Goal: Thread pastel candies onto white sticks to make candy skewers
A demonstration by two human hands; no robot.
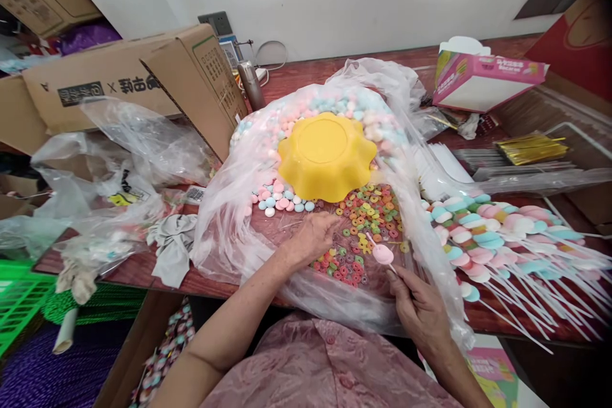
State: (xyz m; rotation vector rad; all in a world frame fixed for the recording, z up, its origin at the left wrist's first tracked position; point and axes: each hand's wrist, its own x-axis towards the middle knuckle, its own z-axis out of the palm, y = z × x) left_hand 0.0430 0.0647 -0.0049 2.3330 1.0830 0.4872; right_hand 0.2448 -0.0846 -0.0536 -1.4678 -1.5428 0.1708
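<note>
My right hand (421, 306) pinches a thin white stick (393, 269). A pale pink marshmallow (383, 254) is threaded on it, and the stick's tip shows beyond. Over the plastic-lined table, my left hand (313, 237) has its fingers bent together at the edge of the ring-shaped candies (368, 210); anything between the fingertips is too small to make out. These small rings are red, orange, yellow and green. Behind them a yellow scalloped bowl (322, 146), seemingly upside down, rests against a heap of pink, blue and white marshmallows (282, 194).
Finished-looking marshmallow skewers (497, 236) lie piled at right, sticks pointing forward. Beyond them are gold twist ties (530, 150) and a pink carton (488, 76). Clear plastic sheeting (224, 223) surrounds the candy. Cardboard boxes (143, 83) and a grey cloth (174, 242) sit left.
</note>
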